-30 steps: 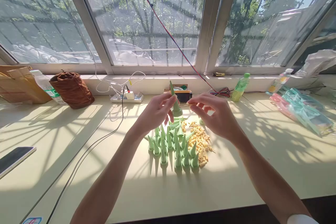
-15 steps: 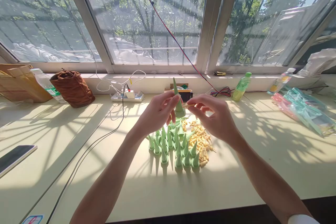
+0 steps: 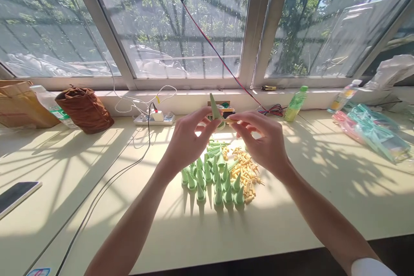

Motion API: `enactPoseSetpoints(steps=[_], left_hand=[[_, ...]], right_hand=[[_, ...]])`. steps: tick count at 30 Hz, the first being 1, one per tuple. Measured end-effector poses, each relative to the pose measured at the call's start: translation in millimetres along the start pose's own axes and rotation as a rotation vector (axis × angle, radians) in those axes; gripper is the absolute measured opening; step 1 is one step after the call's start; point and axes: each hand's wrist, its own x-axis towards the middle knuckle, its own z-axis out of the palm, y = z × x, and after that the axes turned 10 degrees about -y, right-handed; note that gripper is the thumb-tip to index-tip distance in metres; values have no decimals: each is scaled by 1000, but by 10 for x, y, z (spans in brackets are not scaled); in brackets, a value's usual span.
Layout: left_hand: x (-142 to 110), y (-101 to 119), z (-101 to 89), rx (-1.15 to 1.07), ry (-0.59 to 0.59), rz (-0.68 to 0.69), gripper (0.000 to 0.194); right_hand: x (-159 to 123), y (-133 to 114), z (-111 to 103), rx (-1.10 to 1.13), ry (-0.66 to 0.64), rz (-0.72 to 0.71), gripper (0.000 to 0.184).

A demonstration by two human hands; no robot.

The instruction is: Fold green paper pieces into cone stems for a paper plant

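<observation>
L hand grasps tapered green plastic-looking cone; R hand beside it, can't tell if grip's loaded. Risk: slack L hold drops it, toppling upright green cones nearby.

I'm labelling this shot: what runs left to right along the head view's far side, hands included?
Cardboard box, clear bottle, brown bag, power strip, left hand, held green cone, right hand, green bottle, another bottle.

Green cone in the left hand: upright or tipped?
Tilted, tip up: in the left hand, the green cone has its point above and left of its base.
</observation>
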Motion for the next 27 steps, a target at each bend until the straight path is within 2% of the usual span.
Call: enactPoseSetpoints(steps=[8,20,24,27], left_hand=[[1,-19,3,77,20,46,22],[-5,-13,60,204,67,216,19],[-7,-22,84,183,63,185,17],[-12,6,113,63,46,105,15]], right_hand=[[6,40,23,21,3,32,14],[20,39,24,82,26,117,14],[25,50,15,84,-7,140,18],[25,43,7,97,-19,150,22]])
